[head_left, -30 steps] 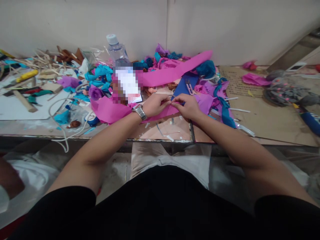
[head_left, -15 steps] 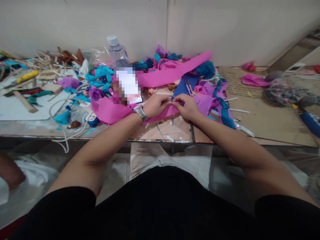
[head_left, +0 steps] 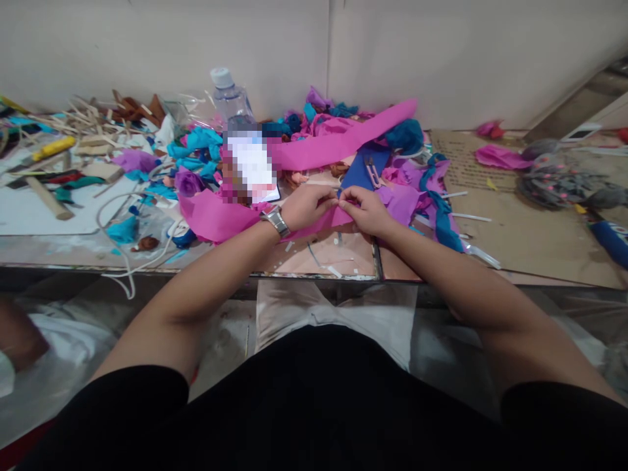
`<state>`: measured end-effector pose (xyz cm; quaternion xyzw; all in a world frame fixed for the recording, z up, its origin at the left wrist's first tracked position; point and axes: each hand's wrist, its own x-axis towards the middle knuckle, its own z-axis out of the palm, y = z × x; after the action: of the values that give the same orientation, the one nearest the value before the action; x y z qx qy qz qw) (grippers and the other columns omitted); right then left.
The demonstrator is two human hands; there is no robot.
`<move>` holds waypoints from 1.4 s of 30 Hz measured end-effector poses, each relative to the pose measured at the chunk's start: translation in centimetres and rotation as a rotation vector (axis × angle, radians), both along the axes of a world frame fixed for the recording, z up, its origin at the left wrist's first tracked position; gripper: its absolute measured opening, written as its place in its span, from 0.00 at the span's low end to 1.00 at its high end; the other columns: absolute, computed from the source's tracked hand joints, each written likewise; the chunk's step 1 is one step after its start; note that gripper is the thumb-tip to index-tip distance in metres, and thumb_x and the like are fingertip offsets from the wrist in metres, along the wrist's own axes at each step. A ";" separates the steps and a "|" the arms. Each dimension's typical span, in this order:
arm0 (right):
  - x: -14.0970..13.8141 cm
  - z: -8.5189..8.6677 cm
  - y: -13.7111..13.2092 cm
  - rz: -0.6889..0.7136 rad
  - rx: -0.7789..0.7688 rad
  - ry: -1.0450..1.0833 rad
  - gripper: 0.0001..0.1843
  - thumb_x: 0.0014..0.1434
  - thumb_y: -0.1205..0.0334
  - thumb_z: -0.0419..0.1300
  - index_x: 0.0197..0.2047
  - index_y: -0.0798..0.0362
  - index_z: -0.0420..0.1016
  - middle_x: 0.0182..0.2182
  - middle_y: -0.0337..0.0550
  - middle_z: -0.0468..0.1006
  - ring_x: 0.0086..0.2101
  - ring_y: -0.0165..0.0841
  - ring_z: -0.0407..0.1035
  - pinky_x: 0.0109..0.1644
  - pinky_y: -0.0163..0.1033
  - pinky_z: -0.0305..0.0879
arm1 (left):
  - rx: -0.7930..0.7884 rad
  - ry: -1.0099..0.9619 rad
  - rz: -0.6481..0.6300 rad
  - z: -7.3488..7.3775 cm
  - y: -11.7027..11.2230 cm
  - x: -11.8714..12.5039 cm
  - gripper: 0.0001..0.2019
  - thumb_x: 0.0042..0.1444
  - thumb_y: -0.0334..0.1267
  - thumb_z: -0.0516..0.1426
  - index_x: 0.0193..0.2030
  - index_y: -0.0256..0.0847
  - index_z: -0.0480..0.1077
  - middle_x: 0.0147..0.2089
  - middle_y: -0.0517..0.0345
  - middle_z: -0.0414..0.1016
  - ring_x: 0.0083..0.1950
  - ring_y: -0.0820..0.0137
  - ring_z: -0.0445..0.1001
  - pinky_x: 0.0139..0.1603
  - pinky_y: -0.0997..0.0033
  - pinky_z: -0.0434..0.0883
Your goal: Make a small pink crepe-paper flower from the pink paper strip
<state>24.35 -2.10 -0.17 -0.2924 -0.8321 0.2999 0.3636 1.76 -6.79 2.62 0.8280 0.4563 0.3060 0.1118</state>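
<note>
While coloured scraps crowd the desk, a worker's left hand and right hand meet at the fingertips over a pink paper strip. With the hands as the centre of the clock, the strip passes beneath the left wrist, which bears a watch, and spreads broad and loose toward 9 o'clock. By appearance the work is partway: one stretch of the edge is taken up in the fingers, while the rest, judging by its smooth surface, is left to handle; whether any fold sits under the fingertips is too small to tell. Each grip is closed, thumb and finger pinched together on the paper without a visible gap, the two pinches just beside each other. Another length of pink paper lies flat at 12 o'clock, untouched. Between 1 and 2 o'clock, snips rest on a blue sheet; at 10 o'clock lies a phone, its screen blurred, with a clear bottle just beyond. Purple paper sits at 3 o'clock, and brown cardboard farther out.
</note>
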 end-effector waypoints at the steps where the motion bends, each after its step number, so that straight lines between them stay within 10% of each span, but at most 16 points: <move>1: 0.0 0.0 0.0 0.000 -0.003 0.000 0.16 0.69 0.45 0.62 0.39 0.49 0.75 0.37 0.44 0.81 0.38 0.39 0.70 0.49 0.46 0.68 | -0.005 -0.004 -0.004 0.0 0.0 0.0 0.11 0.72 0.41 0.59 0.41 0.41 0.81 0.40 0.53 0.85 0.41 0.62 0.79 0.48 0.61 0.70; 42: 0.3 0.4 0.0 0.011 -0.014 -0.089 0.15 0.68 0.48 0.61 0.38 0.50 0.78 0.34 0.43 0.81 0.35 0.37 0.69 0.44 0.44 0.64 | -0.037 0.056 -0.018 0.0 -0.1 -0.1 0.12 0.73 0.43 0.58 0.43 0.42 0.81 0.42 0.51 0.86 0.42 0.61 0.79 0.49 0.60 0.70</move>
<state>24.61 -2.14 0.21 -0.3032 -0.8469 0.2945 0.3226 1.61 -6.86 2.64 0.8382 0.4573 0.2732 0.1170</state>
